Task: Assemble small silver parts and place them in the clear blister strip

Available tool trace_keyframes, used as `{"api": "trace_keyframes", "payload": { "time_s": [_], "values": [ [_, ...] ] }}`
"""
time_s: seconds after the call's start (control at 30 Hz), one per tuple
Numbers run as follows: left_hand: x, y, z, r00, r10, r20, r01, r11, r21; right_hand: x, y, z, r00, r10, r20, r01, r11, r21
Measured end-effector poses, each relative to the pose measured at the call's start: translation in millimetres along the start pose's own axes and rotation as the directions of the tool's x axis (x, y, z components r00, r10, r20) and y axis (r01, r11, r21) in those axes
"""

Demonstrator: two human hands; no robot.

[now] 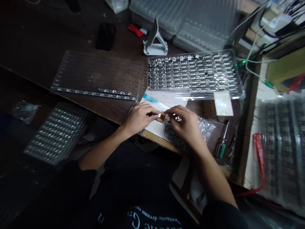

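Note:
My left hand (139, 118) is closed in a pinch, thumb against forefinger, on a small shiny metal part (159, 115); it looks like one of the metal connectors in the trays. Just right of it a small brown block (162, 118) lies over the white sheet (152, 125). My right hand (187, 124) is beside that block, its thumb and forefinger drawn together; whatever they hold is too small to make out. Under the right hand lies a clear plastic bag (207, 127) of many small metal pieces.
Behind my hands stands a clear tray (240, 92) full of metal connectors. A ribbed tray (95, 71) to the left holds a few connectors along its near edge. A white stand (156, 47) is at the back, screwdrivers (222, 144) at right, another filled tray (56, 133) lower left.

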State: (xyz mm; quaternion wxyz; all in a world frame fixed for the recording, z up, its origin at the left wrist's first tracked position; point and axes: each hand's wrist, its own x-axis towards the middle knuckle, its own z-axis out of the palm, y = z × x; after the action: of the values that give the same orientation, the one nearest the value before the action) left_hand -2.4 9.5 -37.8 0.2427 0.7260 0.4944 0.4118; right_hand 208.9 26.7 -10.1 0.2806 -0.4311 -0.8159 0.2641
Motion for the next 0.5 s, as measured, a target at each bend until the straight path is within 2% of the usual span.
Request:
{"api": "trace_keyframes", "payload": {
  "time_s": [0.07,0.13,0.2,0.33,0.4,0.5],
  "values": [
    [-3,0,-3.7,0.994,-0.045,-0.103,0.045,0.999,-0.007,2,-1,8,1.000,-0.020,0.001,0.020,1.000,0.016],
    [-6,-1,-7.0,0.985,-0.077,-0.152,0.084,0.995,0.044,4,-1,16,0.998,-0.058,0.020,0.057,0.997,0.047],
    [-11,-2,-8.8,0.991,-0.086,-0.106,0.101,0.984,0.146,4,-2,21,0.991,-0.115,0.075,0.112,0.993,0.042],
    [-15,-4,-9.2,0.992,-0.119,-0.037,0.124,0.958,0.259,1,-12,22,0.950,-0.182,0.255,0.235,0.953,-0.193],
    [-14,-5,-8.9,0.992,-0.124,-0.032,0.128,0.957,0.259,0,-17,19,0.941,-0.163,0.297,0.244,0.934,-0.260],
    [-12,-5,-8.1,0.992,-0.120,-0.028,0.123,0.958,0.259,1,-19,16,0.951,-0.109,0.289,0.191,0.943,-0.271]
  ]
}}
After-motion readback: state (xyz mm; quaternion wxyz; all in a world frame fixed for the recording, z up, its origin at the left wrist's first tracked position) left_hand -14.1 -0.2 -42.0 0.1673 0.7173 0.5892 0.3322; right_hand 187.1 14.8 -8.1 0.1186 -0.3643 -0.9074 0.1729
